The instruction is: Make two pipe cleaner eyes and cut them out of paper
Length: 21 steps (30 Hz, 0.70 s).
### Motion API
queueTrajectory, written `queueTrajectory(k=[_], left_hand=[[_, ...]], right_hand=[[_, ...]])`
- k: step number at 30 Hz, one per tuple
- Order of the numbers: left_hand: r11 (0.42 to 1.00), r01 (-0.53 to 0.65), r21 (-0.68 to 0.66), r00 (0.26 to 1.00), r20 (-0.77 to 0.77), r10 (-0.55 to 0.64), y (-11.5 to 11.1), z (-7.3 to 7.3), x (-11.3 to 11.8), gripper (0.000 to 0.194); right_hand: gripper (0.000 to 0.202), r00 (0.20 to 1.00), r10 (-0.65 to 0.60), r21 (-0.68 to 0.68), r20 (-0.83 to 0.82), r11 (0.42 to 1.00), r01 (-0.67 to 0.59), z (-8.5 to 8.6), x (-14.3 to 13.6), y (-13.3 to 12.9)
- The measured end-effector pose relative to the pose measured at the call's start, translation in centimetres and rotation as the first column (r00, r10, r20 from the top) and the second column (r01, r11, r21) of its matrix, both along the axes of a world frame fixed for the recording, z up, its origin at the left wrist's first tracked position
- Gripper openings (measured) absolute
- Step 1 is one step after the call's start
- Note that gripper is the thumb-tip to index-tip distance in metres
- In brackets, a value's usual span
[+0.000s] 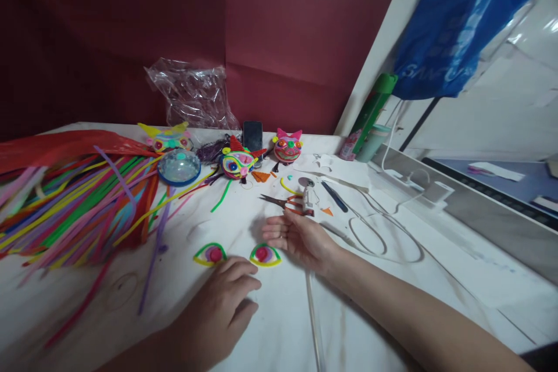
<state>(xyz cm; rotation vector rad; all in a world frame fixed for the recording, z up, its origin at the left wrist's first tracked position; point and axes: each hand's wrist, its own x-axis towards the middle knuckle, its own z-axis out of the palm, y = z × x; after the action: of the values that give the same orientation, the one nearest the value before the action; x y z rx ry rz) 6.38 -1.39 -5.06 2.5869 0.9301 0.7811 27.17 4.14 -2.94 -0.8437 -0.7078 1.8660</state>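
Two eye shapes made of pipe cleaners, the left eye piece (pixel 214 253) and the right eye piece (pixel 265 255), lie flat on the white tabletop. Each has a green upper edge, a yellow lower edge and a pink-red centre. My left hand (pixel 222 302) hovers just below them, its fingers loosely bent and apart, with nothing visible in it. Above the right eye piece, my right hand (pixel 300 241) is turned with the palm to the left and fingers stretched out, holding nothing. Orange-handled scissors (pixel 288 203) lie just beyond its fingertips, next to a small white bottle or tube (pixel 308 199).
Many coloured pipe cleaners (pixel 78 203) spread over the left side. Decorated animal heads (pixel 238 164), a clear-topped round container (pixel 178 167) and a phone (pixel 253 136) stand at the back. Tweezers (pixel 334 196) and white cables (pixel 383 232) lie right; a glue stick (pixel 314 314) lies in front.
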Motion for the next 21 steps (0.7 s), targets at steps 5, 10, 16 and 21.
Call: queueTrajectory(k=[5, 10, 16, 21], left_hand=[[0.999, 0.009, 0.030, 1.000, 0.018, -0.010, 0.0, 0.0, 0.0, 0.026], [0.997, 0.029, 0.074, 0.991, 0.126, -0.038, 0.3, 0.3, 0.2, 0.023], [0.973, -0.080, 0.218, 0.962, 0.271, 0.019, 0.6, 1.1, 0.0, 0.016], [0.962, -0.076, 0.262, 0.968, 0.252, 0.008, 0.2, 1.0, 0.6, 0.009]], right_hand=[[0.051, 0.999, -0.036, 0.018, -0.039, 0.999, 0.037, 0.5, 0.1, 0.0], [0.056, 0.993, -0.034, 0.017, -0.115, 0.999, 0.037, 1.0, -0.1, -0.4], [0.058, 0.967, 0.145, 0.033, -0.208, 0.989, -0.141, 0.7, -1.7, -2.9], [0.053, 0.934, 0.248, 0.057, -0.258, 0.969, -0.242, -0.1, -3.1, -5.0]])
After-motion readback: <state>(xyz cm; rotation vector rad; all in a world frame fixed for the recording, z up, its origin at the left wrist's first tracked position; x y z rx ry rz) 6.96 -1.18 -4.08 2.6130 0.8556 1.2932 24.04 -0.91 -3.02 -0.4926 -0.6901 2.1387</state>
